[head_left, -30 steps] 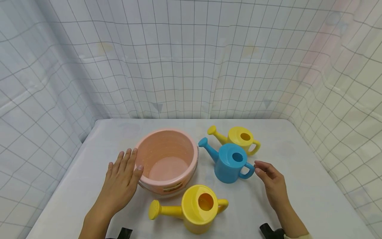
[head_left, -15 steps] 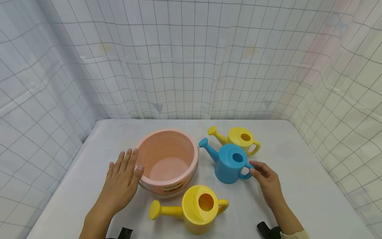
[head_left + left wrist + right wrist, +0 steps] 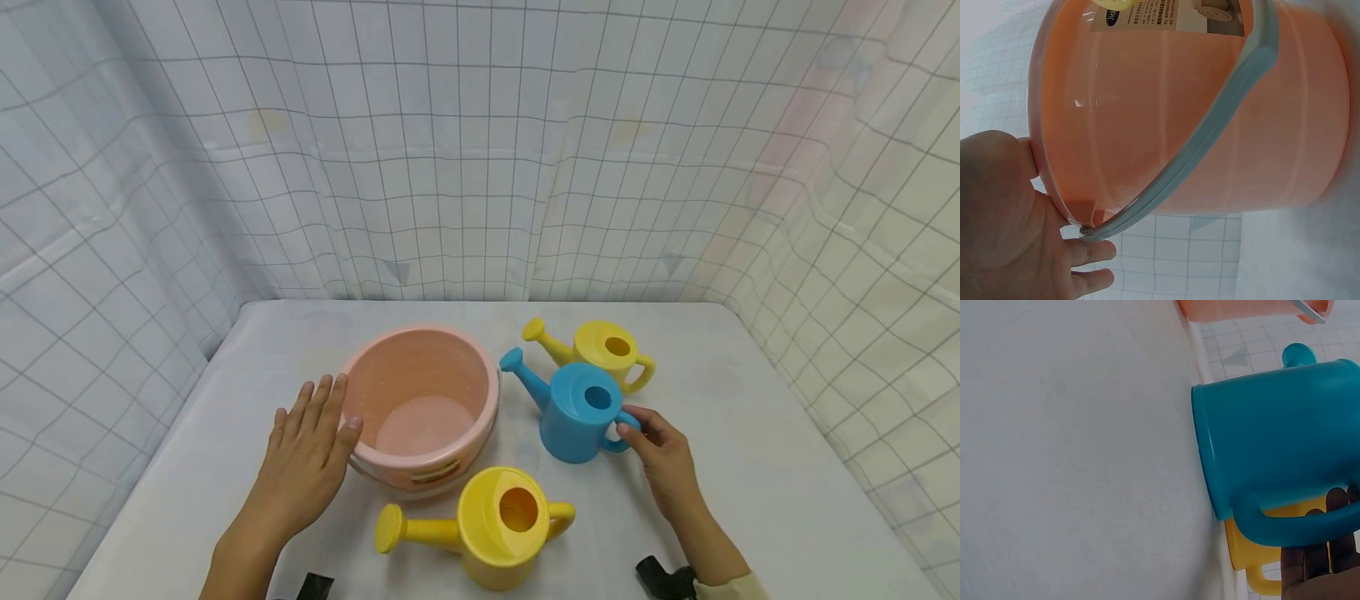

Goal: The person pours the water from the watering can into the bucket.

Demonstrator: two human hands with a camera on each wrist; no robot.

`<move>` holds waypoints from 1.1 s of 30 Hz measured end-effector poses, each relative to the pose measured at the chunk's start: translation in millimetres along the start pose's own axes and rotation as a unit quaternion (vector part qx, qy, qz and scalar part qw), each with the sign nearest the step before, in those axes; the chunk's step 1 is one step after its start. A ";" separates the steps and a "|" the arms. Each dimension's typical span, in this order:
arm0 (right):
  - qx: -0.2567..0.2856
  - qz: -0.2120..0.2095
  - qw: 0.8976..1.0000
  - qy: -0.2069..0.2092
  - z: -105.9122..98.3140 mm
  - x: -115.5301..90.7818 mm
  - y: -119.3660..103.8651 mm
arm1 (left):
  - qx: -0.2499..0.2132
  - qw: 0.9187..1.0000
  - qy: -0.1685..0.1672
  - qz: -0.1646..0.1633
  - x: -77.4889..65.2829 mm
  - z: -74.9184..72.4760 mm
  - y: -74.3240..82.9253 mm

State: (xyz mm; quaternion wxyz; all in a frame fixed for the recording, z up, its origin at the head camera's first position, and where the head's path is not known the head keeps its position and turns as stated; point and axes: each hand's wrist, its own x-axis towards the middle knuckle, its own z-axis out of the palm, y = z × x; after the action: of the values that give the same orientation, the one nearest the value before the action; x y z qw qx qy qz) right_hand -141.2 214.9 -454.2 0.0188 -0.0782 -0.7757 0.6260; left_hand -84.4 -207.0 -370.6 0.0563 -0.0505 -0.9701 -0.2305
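Observation:
A pink bucket stands left of centre, its grey bail handle hanging down the side in the left wrist view. My left hand rests on the bucket's left rim, fingers straight. To the right stands a blue watering can, upright on the table, its spout towards the bucket. The fingers of my right hand pass through the loop of its handle, and the thumb lies over the handle.
One yellow watering can stands in front of the bucket, spout to the left. Another yellow watering can stands just behind the blue one. White gridded curtains surround the white table at the back and sides.
My right hand has moved left onto the blue watering can's handle, its fingers now in the loop. The left hand, the bucket and the cans have stayed in place.

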 end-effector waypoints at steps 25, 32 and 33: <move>0.057 0.009 0.997 0.052 12.2 0.0 8.3 | -0.006 1.000 0.010 0.006 -0.5 2.2 -0.2; 0.084 0.017 0.995 0.059 13.0 -2.4 5.6 | -0.005 1.000 0.007 0.004 -1.4 2.5 -0.5; 0.088 0.016 0.994 0.058 13.0 -2.6 5.4 | -0.005 1.000 0.006 0.003 -1.3 2.1 -0.5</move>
State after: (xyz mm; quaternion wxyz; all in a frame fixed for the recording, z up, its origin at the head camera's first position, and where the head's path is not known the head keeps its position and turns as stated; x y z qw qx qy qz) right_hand -139.7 203.0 -462.1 0.0608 -0.1252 -0.7137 0.6865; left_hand -83.3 -206.6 -372.9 0.0623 -0.0525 -0.9684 -0.2357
